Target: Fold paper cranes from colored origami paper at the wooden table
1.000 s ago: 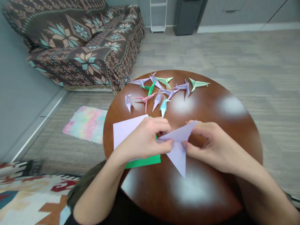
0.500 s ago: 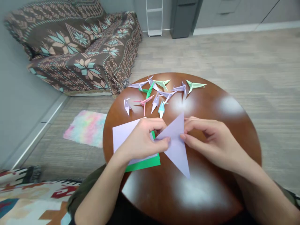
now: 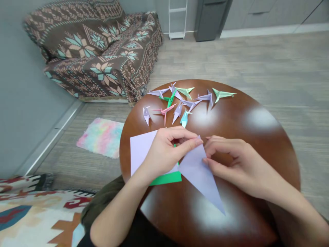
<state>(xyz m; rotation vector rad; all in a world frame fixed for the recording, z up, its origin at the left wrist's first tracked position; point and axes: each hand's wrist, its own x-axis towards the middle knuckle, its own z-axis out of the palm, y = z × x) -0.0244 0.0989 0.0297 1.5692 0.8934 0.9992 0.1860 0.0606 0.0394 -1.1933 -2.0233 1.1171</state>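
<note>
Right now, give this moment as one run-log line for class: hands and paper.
left hand: lilac paper | right hand: lilac paper | nearby: green paper

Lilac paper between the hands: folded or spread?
Folded: the lilac paper triangle comes to a sharp point, its edge at the right hand. The lilac sheet under the left hand lies spread flat.

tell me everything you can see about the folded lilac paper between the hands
The folded lilac paper is a matte sheet creased into a long, kite-like triangle. Its sharpest point aims down and right, out over the round brown wooden table, while its upper corner sits at the fingertips of the left hand. The fingers of the right hand press on its right edge. Whether it touches the table cannot be told.
</note>
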